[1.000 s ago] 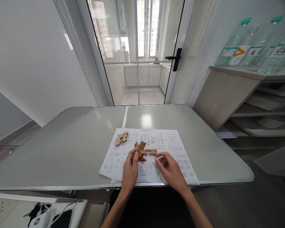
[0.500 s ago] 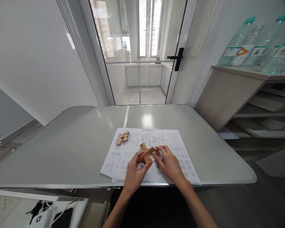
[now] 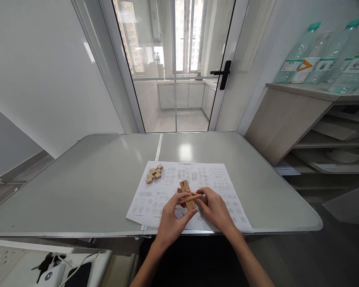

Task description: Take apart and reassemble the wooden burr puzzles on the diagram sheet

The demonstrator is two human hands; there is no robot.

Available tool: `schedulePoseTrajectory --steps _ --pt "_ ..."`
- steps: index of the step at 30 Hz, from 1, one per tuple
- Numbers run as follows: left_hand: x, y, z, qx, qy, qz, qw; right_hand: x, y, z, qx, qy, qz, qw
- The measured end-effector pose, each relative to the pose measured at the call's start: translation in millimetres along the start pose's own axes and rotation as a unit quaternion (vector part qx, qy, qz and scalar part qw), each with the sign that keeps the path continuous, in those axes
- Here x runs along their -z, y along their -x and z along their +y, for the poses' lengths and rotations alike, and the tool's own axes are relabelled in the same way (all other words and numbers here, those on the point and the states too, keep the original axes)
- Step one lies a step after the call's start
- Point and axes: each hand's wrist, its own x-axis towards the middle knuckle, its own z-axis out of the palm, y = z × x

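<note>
My left hand (image 3: 174, 213) and my right hand (image 3: 214, 207) are both closed on a wooden block puzzle (image 3: 184, 186) above a printed sheet. One flat piece with a dark mark on its far end points away from me. A narrow bar (image 3: 194, 197) crosses over it, running from the left fingers to the right fingertips. The left thumb presses near the close end of the flat piece. Fingers hide part of the puzzle. Under the hands lies the white instruction sheet (image 3: 179, 169), covered in small diagrams. Another interlocked wooden block cluster (image 3: 154, 174) rests on its upper left.
A grey folding table (image 3: 86, 183) carries the sheet. Past its far edge stands a glass door (image 3: 182, 99) with a black handle (image 3: 225, 74). Plastic bottles (image 3: 302, 56) top a shelf unit (image 3: 290, 115) at right. A dark phone (image 3: 79, 275), cables and keys lie lower left.
The puzzle has turned in my hands, so its flat marked face now shows and the cross bar looks thinner. My right hand has shifted slightly lower. The other cluster stays put.
</note>
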Motion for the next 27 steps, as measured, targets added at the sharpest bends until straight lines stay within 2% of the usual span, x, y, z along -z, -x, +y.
schedulePoseTrajectory --steps 4,6,8,11,14,18,27 --pt "-0.2 0 -1 0.008 -0.005 0.010 1.000 5 5 0 -0.048 -0.117 0.038 0.991" --pt "-0.2 1 -1 0.014 -0.009 0.014 1.000 8 10 0 -0.107 -0.214 0.066 0.969" --pt "0.0 1 -2 0.023 -0.004 0.014 1.000 13 15 -3 -0.154 -0.321 0.078 0.931" --pt "0.2 2 -3 0.038 0.024 0.014 0.999 23 21 -8 -0.165 -0.454 0.035 0.875" --pt "0.2 2 -3 0.052 0.051 0.012 0.997 28 26 -14 -0.152 -0.512 -0.041 0.844" --pt "1.5 1 -5 0.083 0.087 0.005 0.993 25 27 -16 -0.140 -0.520 -0.107 0.836" --pt "8.0 0 -8 0.083 0.118 -0.007 0.989 24 28 -13 -0.148 -0.509 -0.105 0.842"
